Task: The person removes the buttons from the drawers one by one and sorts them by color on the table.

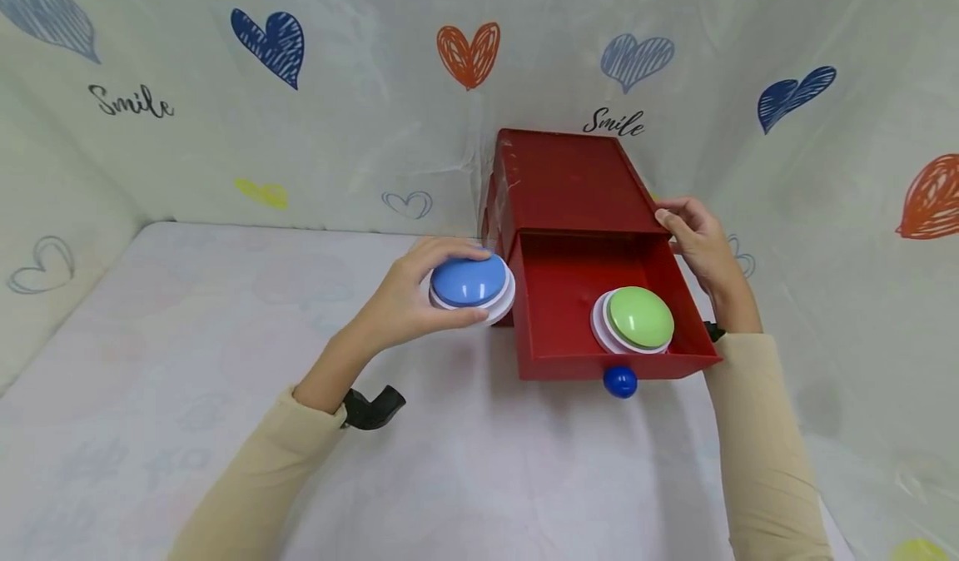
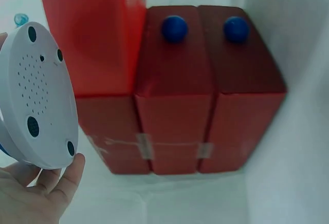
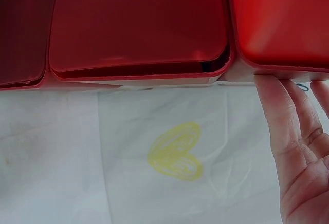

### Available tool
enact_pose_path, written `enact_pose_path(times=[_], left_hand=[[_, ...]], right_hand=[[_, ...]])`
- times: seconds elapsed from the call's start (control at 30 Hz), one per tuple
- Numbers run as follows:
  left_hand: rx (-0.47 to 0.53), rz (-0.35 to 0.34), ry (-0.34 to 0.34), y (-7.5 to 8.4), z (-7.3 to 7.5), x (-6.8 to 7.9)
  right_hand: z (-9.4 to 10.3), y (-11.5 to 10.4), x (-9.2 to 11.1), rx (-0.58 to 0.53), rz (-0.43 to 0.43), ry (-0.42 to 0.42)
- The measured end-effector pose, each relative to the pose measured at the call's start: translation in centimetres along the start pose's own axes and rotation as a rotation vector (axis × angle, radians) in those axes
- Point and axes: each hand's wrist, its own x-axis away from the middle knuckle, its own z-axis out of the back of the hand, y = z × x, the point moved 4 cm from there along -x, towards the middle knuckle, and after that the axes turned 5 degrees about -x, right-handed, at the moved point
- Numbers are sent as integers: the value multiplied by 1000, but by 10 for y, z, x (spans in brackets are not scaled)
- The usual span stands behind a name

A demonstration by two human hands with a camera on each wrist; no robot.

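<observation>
My left hand (image 1: 419, 290) grips a push button (image 1: 470, 282) with a blue dome and white base, thumb and fingers at its rim. It is lifted just left of the pulled-out red drawer (image 1: 562, 369). In the left wrist view the push button's white underside (image 2: 51, 116) shows speaker holes and dark round pads. Inside the drawer, near its front wall, a green push button (image 1: 640, 318) sits on a white base. At the cabinet's top right edge rests my right hand (image 1: 700, 240); in the right wrist view its fingers (image 3: 280, 116) touch the side, nearly straight.
The red cabinet (image 1: 577, 178) stands against the sheeted back wall (image 1: 360, 128), on a white-covered table (image 1: 225, 345). Its pulled-out drawer has a blue knob (image 1: 620, 382). Two closed lower drawers, with blue knobs (image 2: 175, 29), appear in the left wrist view.
</observation>
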Motion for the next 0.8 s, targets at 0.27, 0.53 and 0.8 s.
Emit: enact_pose_path(times=[0.27,0.53,0.8], left_hand=[[2,118,-13,-28,-4,22],[-27,227,-37,-57,-11,42],[-66,328,-85,-82,-19,53]], right_hand=[[-2,0,0,31,-2,12],[-2,1,1,9,-2,9],[-1,2,-2,-88,20,-9]])
